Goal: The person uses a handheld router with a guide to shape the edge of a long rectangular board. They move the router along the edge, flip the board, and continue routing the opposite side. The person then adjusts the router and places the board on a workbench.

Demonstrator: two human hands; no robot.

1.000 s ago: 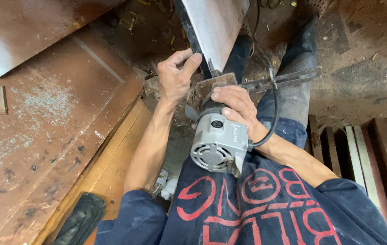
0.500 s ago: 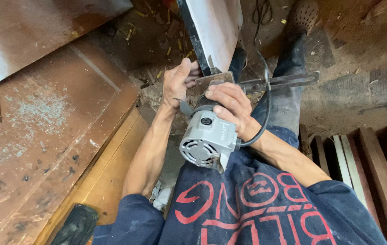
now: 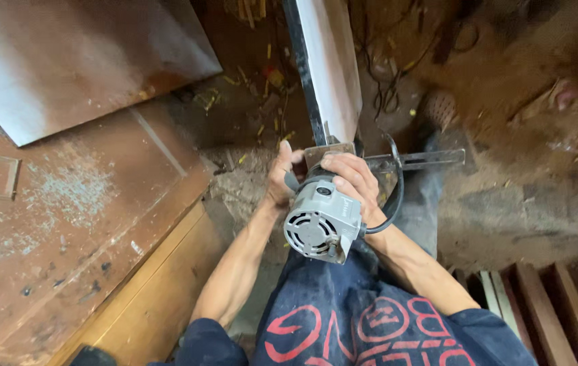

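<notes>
Worn metal, dusty wood and matt grey casing

The power tool (image 3: pixel 319 227) has a matt grey metal-looking housing with a ribbed vent and a glossy black rubbery cord (image 3: pixel 395 196). The long board (image 3: pixel 329 68) far ahead looks smooth and pale with a dark edge. At left, the sheets (image 3: pixel 65 203) look rusty, scratched and dull. The floor (image 3: pixel 519 176) is rough with sawdust.
</notes>
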